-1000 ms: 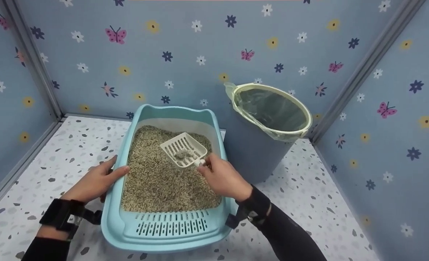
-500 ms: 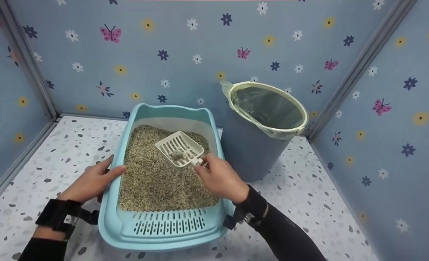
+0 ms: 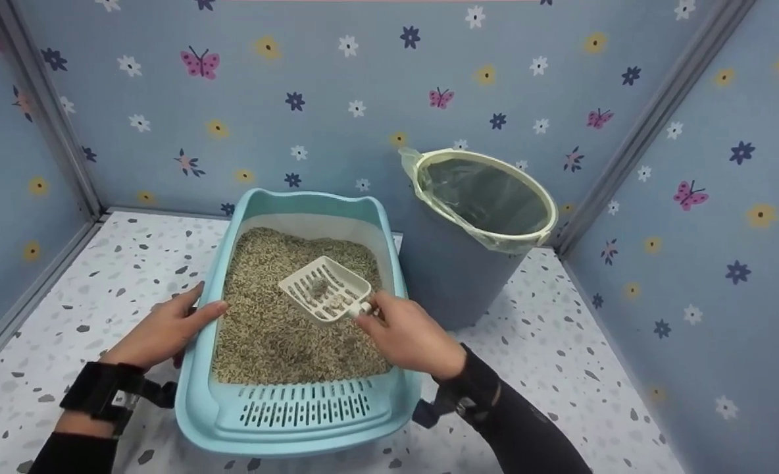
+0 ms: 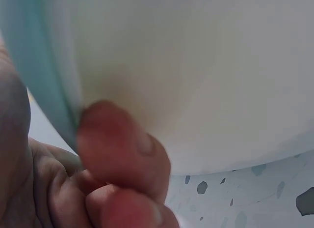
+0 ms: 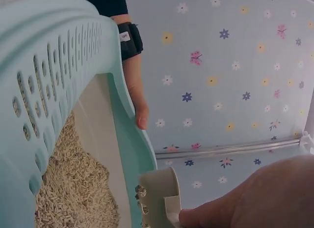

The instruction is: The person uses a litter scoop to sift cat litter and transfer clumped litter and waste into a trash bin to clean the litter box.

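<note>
My right hand (image 3: 412,332) pinches the short handle of a cream slotted litter scoop (image 3: 347,271), seen over the litter in the head view. A greyish clump (image 3: 318,288) and some crumbs lie on its slots. Below it, a light blue litter box (image 3: 304,434) holds tan pellet litter (image 3: 264,342). My left hand (image 3: 166,322) grips the box's left rim, thumb over the top. In the left wrist view its curled fingers (image 4: 117,149) press against the whitish outer wall (image 4: 206,90) under the rim. The right wrist view shows the scoop (image 5: 159,198) partly, close to the box's blue rim.
A grey bin (image 3: 455,283) with a pale rim and a translucent liner bag (image 3: 481,191) stands behind and right of the box. Blue flowered panels (image 3: 337,79) close in the back and both sides. The floor (image 3: 580,375) is white with grey speckles.
The right hand and scoop have dropped a little towards me, and the clump has shifted across the slots. The left hand stays on the rim. The head view has shifted slightly.
</note>
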### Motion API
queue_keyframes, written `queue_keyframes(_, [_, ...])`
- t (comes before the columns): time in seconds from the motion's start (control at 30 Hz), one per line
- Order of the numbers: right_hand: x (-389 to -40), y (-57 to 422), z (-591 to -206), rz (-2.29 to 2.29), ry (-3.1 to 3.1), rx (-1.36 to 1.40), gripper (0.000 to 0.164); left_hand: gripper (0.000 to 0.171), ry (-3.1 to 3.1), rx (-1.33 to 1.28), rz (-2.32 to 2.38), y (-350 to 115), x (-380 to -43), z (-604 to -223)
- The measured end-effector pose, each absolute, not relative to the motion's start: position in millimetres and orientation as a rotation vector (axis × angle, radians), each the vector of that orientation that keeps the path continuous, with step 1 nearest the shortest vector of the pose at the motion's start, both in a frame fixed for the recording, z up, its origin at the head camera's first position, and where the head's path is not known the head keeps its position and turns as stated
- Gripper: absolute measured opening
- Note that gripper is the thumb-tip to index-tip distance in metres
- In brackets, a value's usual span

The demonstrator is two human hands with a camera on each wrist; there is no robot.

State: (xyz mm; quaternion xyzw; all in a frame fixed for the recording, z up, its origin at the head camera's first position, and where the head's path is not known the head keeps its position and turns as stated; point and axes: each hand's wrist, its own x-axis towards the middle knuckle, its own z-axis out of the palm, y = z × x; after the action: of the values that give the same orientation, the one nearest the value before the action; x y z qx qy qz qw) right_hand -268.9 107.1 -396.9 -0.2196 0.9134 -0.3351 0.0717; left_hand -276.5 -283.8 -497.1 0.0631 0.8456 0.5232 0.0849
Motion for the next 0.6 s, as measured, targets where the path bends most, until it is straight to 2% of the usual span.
queue_keyframes(0.13, [-274, 104, -402, -1.087, 2.744, -0.642, 0.021, 0.091, 2.521, 0.179, 1.546, -282, -277, -498])
queue_keyframes(0.27, [-271, 108, -400, -1.041, 2.738, -0.643, 0.017, 0.092, 2.512, 0.161, 1.547, -284, -275, -501])
queue_keyframes(0.6, [-275, 124, -375, -1.009, 2.770, -0.711, 0.020, 0.089, 2.527, 0.173, 1.549, -280, -279, -499])
